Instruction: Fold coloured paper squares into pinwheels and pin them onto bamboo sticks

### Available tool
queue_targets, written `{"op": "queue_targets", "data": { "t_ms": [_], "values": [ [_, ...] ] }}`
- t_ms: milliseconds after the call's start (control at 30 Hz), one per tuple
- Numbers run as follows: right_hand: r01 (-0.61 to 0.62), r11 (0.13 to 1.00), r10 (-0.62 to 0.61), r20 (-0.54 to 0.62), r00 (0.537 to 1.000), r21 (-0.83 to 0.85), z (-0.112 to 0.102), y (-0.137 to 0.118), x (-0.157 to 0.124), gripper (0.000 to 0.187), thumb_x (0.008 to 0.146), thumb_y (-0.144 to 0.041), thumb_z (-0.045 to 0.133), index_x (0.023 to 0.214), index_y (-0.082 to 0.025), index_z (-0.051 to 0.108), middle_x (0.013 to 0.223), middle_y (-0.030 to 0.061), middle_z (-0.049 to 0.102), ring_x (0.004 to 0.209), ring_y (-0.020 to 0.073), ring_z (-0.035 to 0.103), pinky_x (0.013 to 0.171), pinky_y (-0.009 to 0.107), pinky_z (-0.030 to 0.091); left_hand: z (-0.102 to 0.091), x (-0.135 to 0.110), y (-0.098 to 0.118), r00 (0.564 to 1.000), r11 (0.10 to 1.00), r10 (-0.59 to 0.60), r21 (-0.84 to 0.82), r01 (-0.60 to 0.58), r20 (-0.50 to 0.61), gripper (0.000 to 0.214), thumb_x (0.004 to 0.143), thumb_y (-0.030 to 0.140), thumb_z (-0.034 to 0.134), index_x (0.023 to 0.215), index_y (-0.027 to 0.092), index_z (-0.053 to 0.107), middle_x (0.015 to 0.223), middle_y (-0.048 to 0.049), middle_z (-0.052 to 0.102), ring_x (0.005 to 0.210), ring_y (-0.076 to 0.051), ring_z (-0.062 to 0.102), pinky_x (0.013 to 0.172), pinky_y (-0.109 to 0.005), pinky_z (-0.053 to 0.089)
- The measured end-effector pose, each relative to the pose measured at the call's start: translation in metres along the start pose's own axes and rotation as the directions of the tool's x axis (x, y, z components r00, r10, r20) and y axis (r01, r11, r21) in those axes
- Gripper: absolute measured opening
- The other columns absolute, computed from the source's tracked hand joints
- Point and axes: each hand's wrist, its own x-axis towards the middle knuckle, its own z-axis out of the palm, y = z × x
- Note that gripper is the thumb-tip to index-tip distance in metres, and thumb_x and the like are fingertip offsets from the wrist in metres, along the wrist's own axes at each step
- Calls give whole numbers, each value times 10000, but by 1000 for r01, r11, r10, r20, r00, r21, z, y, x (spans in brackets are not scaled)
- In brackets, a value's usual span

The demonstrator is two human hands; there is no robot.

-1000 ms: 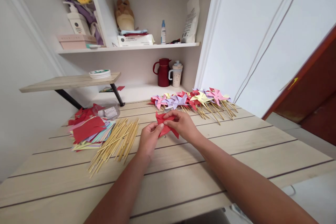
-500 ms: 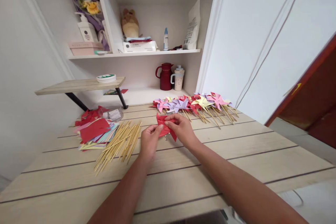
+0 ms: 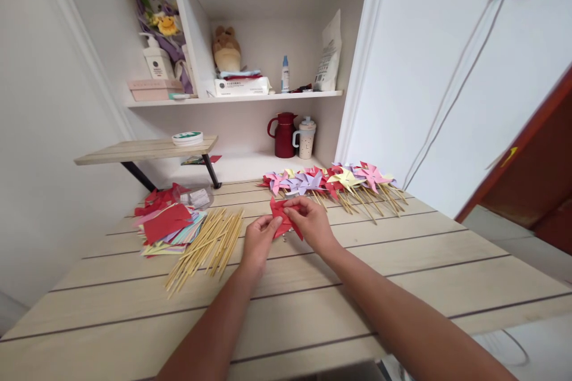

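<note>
Between my two hands is a red paper pinwheel (image 3: 277,209), its corners folded in toward the middle. My left hand (image 3: 260,239) pinches its lower left side between thumb and fingers. My right hand (image 3: 313,221) presses thumb and forefinger together near its centre; whether a pin is there is hidden. A few tiny shiny pieces (image 3: 285,239) lie on the table just below the paper. To the left of my left hand lies a loose pile of thin wooden sticks (image 3: 208,247). Finished pinwheels on sticks (image 3: 346,180) lie behind and right of my right hand.
A stack of coloured paper sheets (image 3: 167,223) and a clear plastic box (image 3: 196,197) are on the left of the slatted table (image 3: 313,321). A small raised shelf (image 3: 147,150) stands behind them. A red jug (image 3: 285,137) and a cup (image 3: 306,140) stand at the back.
The view has tilted up slightly, so everything sits a little lower and mostly further right. Both hands keep their grip on the red pinwheel, with hardly any change in the fingers.
</note>
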Motion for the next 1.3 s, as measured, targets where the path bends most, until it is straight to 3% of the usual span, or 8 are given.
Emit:
{"op": "queue_targets", "data": {
  "t_ms": [300,467,600,767,933,1033,1167,1300],
  "values": [
    [-2,999,0,50,999,47,5,2,-4,159,794,-329,648,875,-197,683,814,32,702,714,176,618,677,303,480,-3,1,1,998,1000,-10,-3,9,-54,301,654,384,820,812,136,756,807,-63,753,740,-175,665,742,-280,489],
    [-39,988,26,86,996,151,-9,2,3,270,839,-410,629,1022,-216,674,851,23,676,733,176,619,694,316,488,-9,5,0,993,999,-30,34,34,-110,272,665,370,787,798,134,757,780,-66,756,692,-182,660,695,-281,484],
    [-89,986,71,133,989,141,-21,-4,9,226,776,-394,702,910,-212,710,879,33,694,797,189,626,749,333,484,-12,8,-2,987,998,-26,48,35,-159,251,671,356,770,786,133,753,772,-63,753,679,-176,648,678,-275,474],
    [-163,983,140,239,961,79,-25,-8,9,206,689,-372,777,760,-198,691,727,-3,649,659,140,541,651,297,444,-15,10,-2,979,999,3,40,5,-202,269,678,374,764,793,131,749,775,-64,745,681,-171,635,687,-281,474],
    [-315,946,270,353,896,77,-21,-5,4,339,672,-407,812,859,-196,624,639,-32,615,550,121,548,540,258,416,-15,9,1,978,1000,24,4,-24,-209,312,649,394,799,810,131,752,808,-71,753,708,-179,649,710,-289,484],
    [-364,927,315,341,886,89,-21,-5,5,368,669,-448,817,820,-192,598,615,-38,589,532,112,542,502,236,397,-14,8,2,979,1000,22,-6,-24,-201,300,655,390,800,811,138,751,802,-62,749,720,-179,651,717,-286,485],
    [-352,924,311,247,918,148,-26,-4,10,398,685,-494,796,680,-187,542,663,-29,584,619,110,560,511,212,406,-15,8,1,979,999,24,-24,-30,-200,286,668,391,797,814,149,751,822,-58,754,742,-184,656,747,-297,493],
    [-418,892,352,318,881,171,-27,-4,9,419,634,-412,852,895,-200,602,642,-51,592,521,95,531,439,199,357,-15,9,0,981,998,22,-45,-32,-193,288,654,393,808,804,154,753,825,-59,758,737,-187,662,748,-302,494]
  ]
}}
